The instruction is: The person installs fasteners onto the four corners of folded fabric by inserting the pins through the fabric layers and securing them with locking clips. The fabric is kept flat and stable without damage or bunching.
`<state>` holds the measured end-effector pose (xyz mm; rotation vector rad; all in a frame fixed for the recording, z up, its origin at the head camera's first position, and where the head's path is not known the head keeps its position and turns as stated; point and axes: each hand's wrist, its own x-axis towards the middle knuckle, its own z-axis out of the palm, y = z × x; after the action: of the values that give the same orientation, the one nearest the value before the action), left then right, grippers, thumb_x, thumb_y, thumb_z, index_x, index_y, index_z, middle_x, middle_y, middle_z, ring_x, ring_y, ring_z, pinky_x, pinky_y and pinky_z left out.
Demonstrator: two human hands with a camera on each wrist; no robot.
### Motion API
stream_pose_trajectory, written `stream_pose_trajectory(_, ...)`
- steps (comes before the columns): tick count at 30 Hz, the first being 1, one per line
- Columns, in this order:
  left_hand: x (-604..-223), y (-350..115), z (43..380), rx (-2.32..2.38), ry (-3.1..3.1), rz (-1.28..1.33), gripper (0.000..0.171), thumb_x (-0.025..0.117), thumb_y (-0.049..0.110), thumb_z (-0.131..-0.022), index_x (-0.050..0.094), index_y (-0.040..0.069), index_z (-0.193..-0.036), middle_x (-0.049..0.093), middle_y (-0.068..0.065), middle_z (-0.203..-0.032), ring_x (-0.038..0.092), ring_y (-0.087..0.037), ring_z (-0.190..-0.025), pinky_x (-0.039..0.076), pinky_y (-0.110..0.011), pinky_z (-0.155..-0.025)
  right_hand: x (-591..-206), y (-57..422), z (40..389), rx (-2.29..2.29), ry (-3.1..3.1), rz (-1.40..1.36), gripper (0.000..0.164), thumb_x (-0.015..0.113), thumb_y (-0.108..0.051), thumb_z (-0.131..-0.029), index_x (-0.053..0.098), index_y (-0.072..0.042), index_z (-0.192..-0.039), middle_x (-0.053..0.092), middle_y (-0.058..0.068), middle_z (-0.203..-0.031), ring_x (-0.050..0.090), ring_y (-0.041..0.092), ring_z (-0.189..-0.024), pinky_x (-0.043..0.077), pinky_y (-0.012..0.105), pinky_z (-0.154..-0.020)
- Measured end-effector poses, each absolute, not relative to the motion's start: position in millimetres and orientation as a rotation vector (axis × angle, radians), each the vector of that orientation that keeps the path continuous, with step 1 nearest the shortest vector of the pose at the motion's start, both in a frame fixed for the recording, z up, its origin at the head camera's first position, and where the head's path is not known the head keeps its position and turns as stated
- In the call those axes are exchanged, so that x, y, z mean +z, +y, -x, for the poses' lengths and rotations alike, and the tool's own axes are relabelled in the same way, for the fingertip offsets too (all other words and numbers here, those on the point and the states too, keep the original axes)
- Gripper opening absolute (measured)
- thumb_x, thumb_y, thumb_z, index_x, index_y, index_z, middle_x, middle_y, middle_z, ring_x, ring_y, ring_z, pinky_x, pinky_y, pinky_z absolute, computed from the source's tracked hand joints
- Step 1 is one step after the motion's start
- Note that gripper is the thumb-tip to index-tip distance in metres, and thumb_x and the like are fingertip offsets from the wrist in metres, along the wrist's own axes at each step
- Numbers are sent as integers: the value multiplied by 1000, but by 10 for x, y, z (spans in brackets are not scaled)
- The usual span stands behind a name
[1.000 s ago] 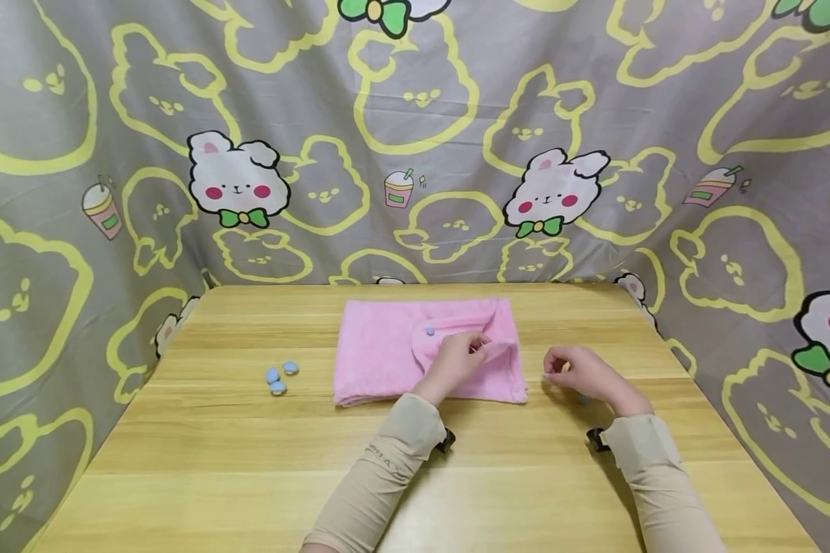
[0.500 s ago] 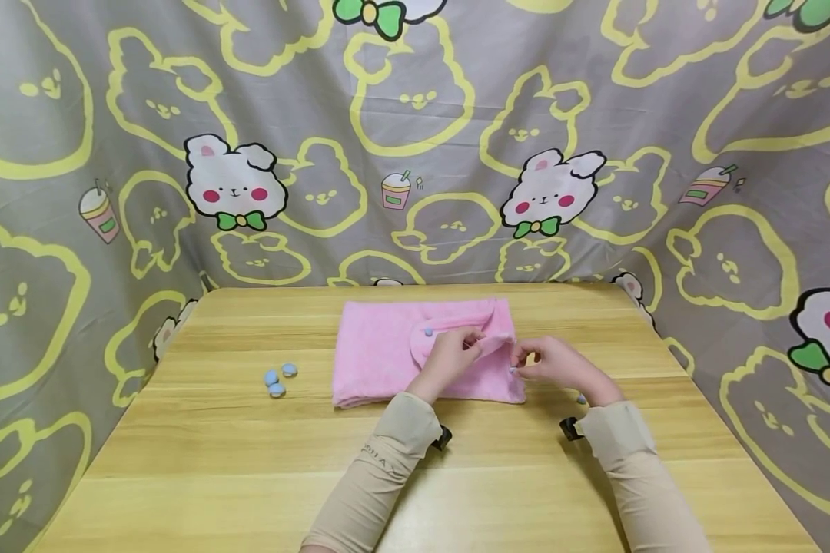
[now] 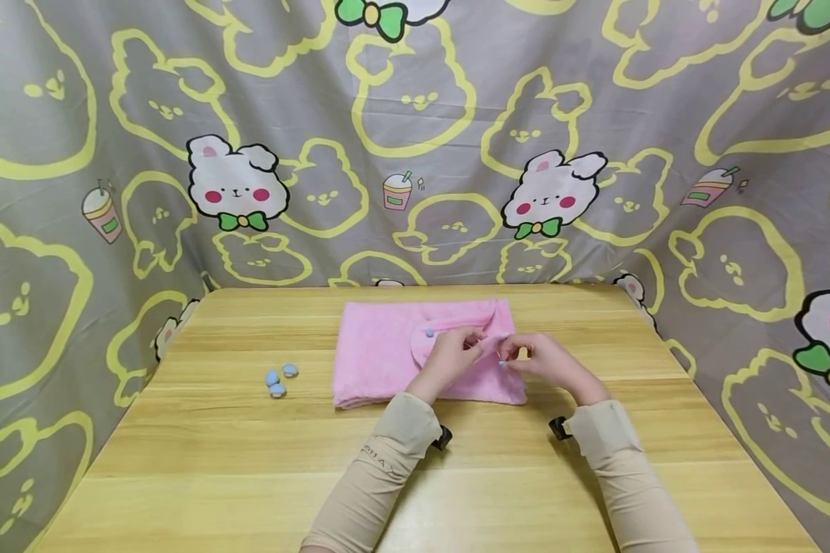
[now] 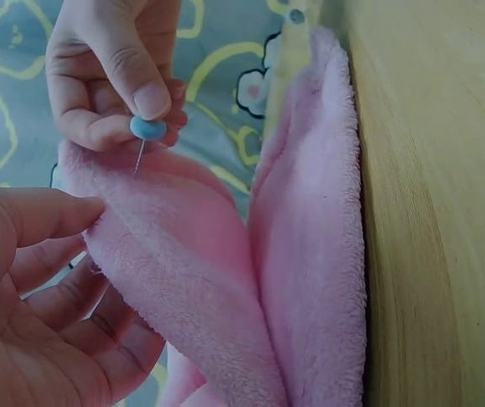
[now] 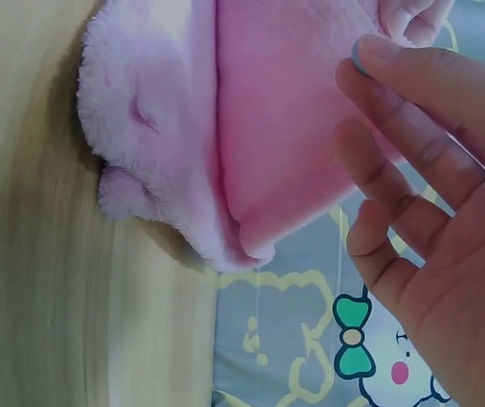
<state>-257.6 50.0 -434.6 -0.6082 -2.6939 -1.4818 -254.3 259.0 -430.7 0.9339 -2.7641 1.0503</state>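
Observation:
A folded pink plush cloth (image 3: 373,353) lies at the middle of the table, its upper layer turned up at the right. My left hand (image 3: 453,355) pinches the raised edge between thumb and fingers, which the left wrist view shows close up. Opposite it, my right hand (image 3: 549,362) holds a pin (image 4: 147,128) by its rounded blue head. The thin metal needle points down at the plush right by the left thumb. From the right wrist, only a sliver of the blue pin head (image 5: 360,58) shows under the thumb. Another blue head (image 3: 429,332) sits on the turned-up layer.
Three small blue pieces with pale undersides (image 3: 277,390) lie on the wooden table (image 3: 200,461) left of the cloth. A grey curtain (image 3: 443,253) with cartoon animals hangs around the back and sides. Black wrist mounts (image 3: 560,428) sit under both cuffs.
My right hand has moved left with the pin, from beside the cloth to its raised edge. My left hand has kept its hold. The blue piece near the right wrist is now hidden.

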Motion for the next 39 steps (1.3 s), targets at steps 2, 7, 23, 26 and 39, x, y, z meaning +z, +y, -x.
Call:
stream_pose_trajectory(2, -4343, 501, 2572, -1483, -2700, 614, 17, 63, 13, -93, 70, 8, -108, 73, -6, -94, 62, -12, -81, 50, -16, -67, -4317, 2583, 2546, 1053, -2747, -933, 16, 73, -3, -80, 68, -18, -82, 70, 0, -83, 58, 6, -78, 46, 21, -64)
stream_pose_trajectory(7, -4344, 507, 2574, -1460, -2719, 627, 18, 63, 12, -93, 70, 9, -109, 72, -6, -92, 59, -9, -78, 49, -16, -64, -4335, 2568, 2544, 1057, -2700, -934, 16, 74, -2, -79, 69, -16, -85, 71, 0, -84, 60, 10, -79, 51, 30, -66)
stream_pose_trajectory(23, -4338, 520, 2564, -1354, -2682, 759, 10, 64, 14, -93, 71, 10, -100, 73, -4, -87, 59, -7, -73, 47, -16, -66, -4452, 2564, 2601, 898, -2447, -1014, 27, 80, 6, -67, 65, -15, -74, 63, 17, -117, 50, 35, -111, 36, 47, -96)
stream_pose_trajectory(26, -4335, 518, 2562, -1331, -2690, 767, 11, 64, 15, -93, 71, 9, -100, 74, -5, -88, 62, -11, -76, 49, -17, -69, -4433, 2561, 2587, 909, -2481, -1016, 26, 80, 6, -68, 65, -13, -78, 67, 8, -101, 57, 25, -96, 46, 40, -87)
stream_pose_trajectory(39, -4309, 536, 2515, -1116, -2748, 748, 16, 71, 7, -85, 69, 8, -101, 72, -6, -92, 65, -15, -83, 52, -19, -74, -4446, 2539, 2595, 888, -2458, -1004, 24, 79, 6, -71, 65, -12, -79, 67, 2, -88, 58, 15, -84, 52, 32, -76)
